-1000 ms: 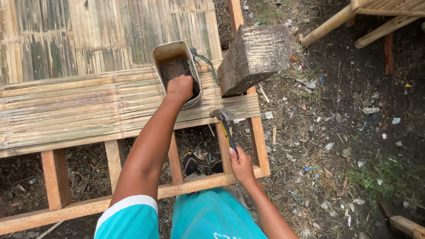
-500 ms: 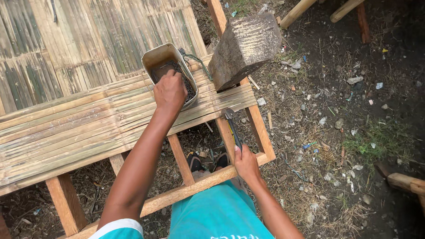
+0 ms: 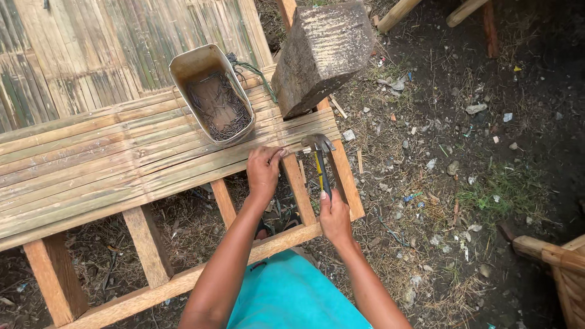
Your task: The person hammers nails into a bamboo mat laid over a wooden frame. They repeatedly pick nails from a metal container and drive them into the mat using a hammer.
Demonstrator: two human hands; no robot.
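Bare, littered soil (image 3: 463,152) is lying under a wooden frame (image 3: 183,283) partly decked with split bamboo slats (image 3: 109,164).

At the slats' near edge the left hand (image 3: 263,170) is resting knuckles up, its fingers curled and its fingertips pinched together against the last slat; whether they are pinching a nail is too small to tell. The left forearm is reaching straight up from the lower middle of the view, wrist nearly flat.

Just to the right, the right hand (image 3: 335,216) is closing around the lower handle of a hammer (image 3: 319,159) with a yellow-and-black grip. The hammer is pointing away from the person, its metal head sitting over the frame's side rail, close beside the left fingertips. The right wrist is bending slightly inward, the forearm angling in from the lower right.

Beyond the left hand, a grey cut-open container (image 3: 210,91) is lying on the slats, holding a heap of dark nails (image 3: 222,113). A heavy wood block (image 3: 323,55) is weighing on the corner of the slats, right of the container. Teal clothing (image 3: 292,298) is showing between the forearms.
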